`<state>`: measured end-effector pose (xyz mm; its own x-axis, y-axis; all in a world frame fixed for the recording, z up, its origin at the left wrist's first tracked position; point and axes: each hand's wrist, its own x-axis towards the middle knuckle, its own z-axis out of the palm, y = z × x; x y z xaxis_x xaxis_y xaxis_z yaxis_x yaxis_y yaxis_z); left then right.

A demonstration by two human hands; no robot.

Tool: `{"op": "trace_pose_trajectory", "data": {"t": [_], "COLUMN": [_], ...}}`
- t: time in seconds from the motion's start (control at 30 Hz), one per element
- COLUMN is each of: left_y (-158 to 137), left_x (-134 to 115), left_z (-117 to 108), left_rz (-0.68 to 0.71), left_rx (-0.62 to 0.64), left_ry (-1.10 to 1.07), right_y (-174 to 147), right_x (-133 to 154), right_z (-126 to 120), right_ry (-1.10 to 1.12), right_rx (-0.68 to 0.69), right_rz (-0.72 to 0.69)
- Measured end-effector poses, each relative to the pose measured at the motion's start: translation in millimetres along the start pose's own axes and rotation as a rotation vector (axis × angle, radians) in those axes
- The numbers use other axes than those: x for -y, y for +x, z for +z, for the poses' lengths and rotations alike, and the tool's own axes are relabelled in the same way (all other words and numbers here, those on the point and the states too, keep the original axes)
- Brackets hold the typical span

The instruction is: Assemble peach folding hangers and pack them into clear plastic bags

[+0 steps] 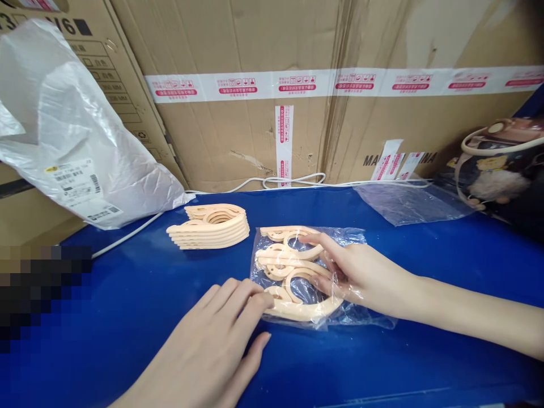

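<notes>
Several peach-coloured plastic folding hangers (pixel 297 310) lie flat in a clear plastic bag (pixel 352 235) on the blue table. My left hand (pixel 219 334) is at the bag's lower left edge, fingertips on the near hanger and thumb held apart. Across the right part of the bag lies my right hand (pixel 357 272), its index finger stretched over the far hangers and its thumb lower down, apart from it. Whether those right fingers are inside or on top of the film I cannot tell. Left of the bag sits a neat stack of folded hangers (pixel 212 229).
Large cardboard boxes (pixel 238 136) stand along the back of the blue table (pixel 140 317). A white plastic mailer (pixel 93 147) leans at the left. A white cable (pixel 255 180) runs along the rear. At back right are a flat clear bag (pixel 412 201) and a dark bag with plush decorations (pixel 501 175).
</notes>
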<state>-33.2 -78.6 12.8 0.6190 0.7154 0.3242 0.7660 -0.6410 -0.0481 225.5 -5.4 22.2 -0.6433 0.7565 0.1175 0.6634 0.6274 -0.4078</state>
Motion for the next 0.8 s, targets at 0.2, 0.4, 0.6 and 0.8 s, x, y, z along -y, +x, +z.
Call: {"op": "trace_pose_trajectory", "data": {"t": [0.2, 0.4, 0.6, 0.8], "left_y": [8.7, 7.4, 9.9, 17.0], "left_x": [1.5, 3.0, 13.6, 19.6], "left_z": [1.8, 0.9, -6.6, -12.6], "left_rz": [0.045, 0.01, -0.023, -0.062], "left_rx": [0.017, -0.027, 0.023, 0.128], "left_ry": [-0.03, -0.053, -0.104, -0.196], "right_y": [-0.6, -0.9, -0.8, 0.1], "right_x": [-1.6, -1.9, -5.8, -7.9], "right_z": [0.7, 1.8, -0.7, 0.2], "right_ry": [0.005, 0.005, 0.06, 0.074], "right_rx": [-0.001, 0.008, 0.058, 0.018], "right_rz": [-0.022, 0.003, -0.067, -0.091]}}
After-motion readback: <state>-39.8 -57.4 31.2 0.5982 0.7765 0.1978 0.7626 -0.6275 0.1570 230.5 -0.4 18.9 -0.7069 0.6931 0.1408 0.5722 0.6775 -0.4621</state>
